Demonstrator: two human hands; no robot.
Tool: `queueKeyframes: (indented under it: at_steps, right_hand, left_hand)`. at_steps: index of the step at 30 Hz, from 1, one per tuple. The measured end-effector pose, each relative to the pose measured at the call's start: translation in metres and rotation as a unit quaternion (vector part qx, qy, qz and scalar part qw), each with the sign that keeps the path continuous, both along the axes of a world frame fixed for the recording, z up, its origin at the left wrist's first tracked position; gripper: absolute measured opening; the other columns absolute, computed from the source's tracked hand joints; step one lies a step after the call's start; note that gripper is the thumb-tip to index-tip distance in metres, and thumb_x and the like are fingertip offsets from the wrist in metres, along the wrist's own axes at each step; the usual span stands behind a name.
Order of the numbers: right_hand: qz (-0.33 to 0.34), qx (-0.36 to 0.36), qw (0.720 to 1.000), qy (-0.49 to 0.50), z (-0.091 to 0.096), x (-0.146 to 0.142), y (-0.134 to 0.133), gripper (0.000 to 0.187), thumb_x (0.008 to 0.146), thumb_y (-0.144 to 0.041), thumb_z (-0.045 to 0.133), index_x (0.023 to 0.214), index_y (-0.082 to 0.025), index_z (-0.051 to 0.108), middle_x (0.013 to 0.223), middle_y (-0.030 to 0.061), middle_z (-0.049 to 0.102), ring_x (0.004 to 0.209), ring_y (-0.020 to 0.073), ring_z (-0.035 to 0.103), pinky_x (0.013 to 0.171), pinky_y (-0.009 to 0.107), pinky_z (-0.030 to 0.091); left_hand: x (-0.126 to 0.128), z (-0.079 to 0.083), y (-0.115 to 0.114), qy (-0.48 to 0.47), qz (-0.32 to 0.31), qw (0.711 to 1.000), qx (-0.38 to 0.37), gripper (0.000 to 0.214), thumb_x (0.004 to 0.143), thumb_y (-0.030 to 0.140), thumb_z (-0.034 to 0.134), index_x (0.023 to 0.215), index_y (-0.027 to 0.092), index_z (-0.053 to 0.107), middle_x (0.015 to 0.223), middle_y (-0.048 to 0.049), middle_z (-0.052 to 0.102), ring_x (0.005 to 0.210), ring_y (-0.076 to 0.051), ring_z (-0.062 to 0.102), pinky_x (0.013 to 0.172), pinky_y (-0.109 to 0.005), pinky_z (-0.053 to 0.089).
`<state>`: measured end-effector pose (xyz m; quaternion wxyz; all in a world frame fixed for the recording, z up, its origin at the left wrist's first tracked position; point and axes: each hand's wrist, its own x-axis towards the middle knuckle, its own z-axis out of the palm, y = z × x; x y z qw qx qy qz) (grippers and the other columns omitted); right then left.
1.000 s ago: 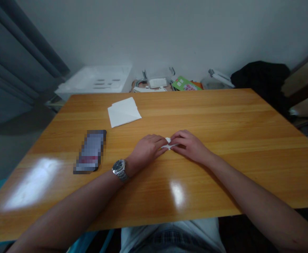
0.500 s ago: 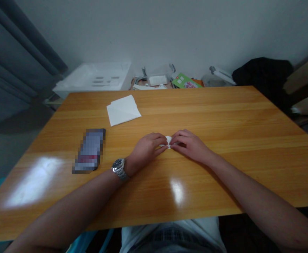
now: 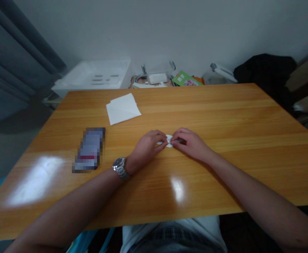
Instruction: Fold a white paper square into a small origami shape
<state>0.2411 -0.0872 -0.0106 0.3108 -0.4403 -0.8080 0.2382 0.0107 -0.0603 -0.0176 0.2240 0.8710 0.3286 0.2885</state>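
A small folded piece of white paper (image 3: 169, 141) is pinched between both hands just above or on the table. My left hand (image 3: 149, 146), with a metal watch (image 3: 120, 168) on its wrist, grips the paper's left side between thumb and fingers. From the other side, my right hand (image 3: 190, 143) holds the right part in the same way. The fingertips cover much of the paper, so its full shape is hidden.
White paper sheets (image 3: 123, 109) lie at the back left of the wooden table (image 3: 222, 116). A blurred-out phone (image 3: 90, 149) lies left of my left hand. Beyond the far edge stand a white bin (image 3: 90, 77), a green booklet (image 3: 187, 79) and a black bag (image 3: 264, 68).
Both hands stay in place on the small paper while the fingertips shift slightly. More of the paper's middle shows now, looking wider and flatter. The view has tilted a little.
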Motion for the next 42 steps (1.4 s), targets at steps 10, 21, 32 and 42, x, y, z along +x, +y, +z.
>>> queueKeyframes:
  at_steps: [10,21,32,42]
  right_hand:
    - [-0.031,-0.019,0.999,0.021,0.000,-0.005,0.000,0.007,0.088,-0.016,0.066,0.087,-0.020,0.071,0.093,0.0054,0.064,0.087,0.0188,0.062,0.079,0.034,0.050]
    - [-0.051,-0.025,0.998,0.013,0.002,-0.007,-0.001,0.007,0.086,-0.015,0.066,0.083,-0.020,0.070,0.091,0.0049,0.064,0.085,0.0189,0.062,0.078,0.033,0.049]
    - [-0.078,-0.039,0.996,0.013,0.001,-0.011,0.000,0.008,0.084,-0.012,0.067,0.083,-0.020,0.068,0.090,0.0043,0.062,0.084,0.0191,0.060,0.076,0.033,0.049]
    - [-0.075,-0.037,0.996,0.013,-0.002,-0.009,0.002,0.006,0.087,-0.016,0.066,0.086,-0.020,0.069,0.092,0.0050,0.062,0.084,0.0193,0.061,0.076,0.033,0.049]
  left_hand:
    - [0.005,0.001,0.003,-0.022,0.024,0.998,-0.054,0.008,0.093,0.022,0.067,0.089,0.018,0.072,0.101,-0.0058,0.071,0.096,-0.019,0.066,0.092,-0.035,0.053]
    - [0.007,0.007,0.002,-0.018,0.031,0.998,-0.059,0.003,0.090,0.016,0.068,0.089,0.018,0.069,0.095,-0.0043,0.072,0.092,-0.019,0.066,0.088,-0.034,0.052]
    - [0.008,0.006,0.002,-0.013,0.034,0.998,-0.053,0.003,0.091,0.017,0.067,0.090,0.018,0.069,0.095,-0.0035,0.071,0.092,-0.019,0.065,0.087,-0.033,0.051]
    - [0.009,0.008,0.001,0.000,0.052,0.997,-0.050,0.004,0.091,0.018,0.067,0.095,0.020,0.069,0.096,-0.0027,0.071,0.092,-0.019,0.066,0.086,-0.032,0.052]
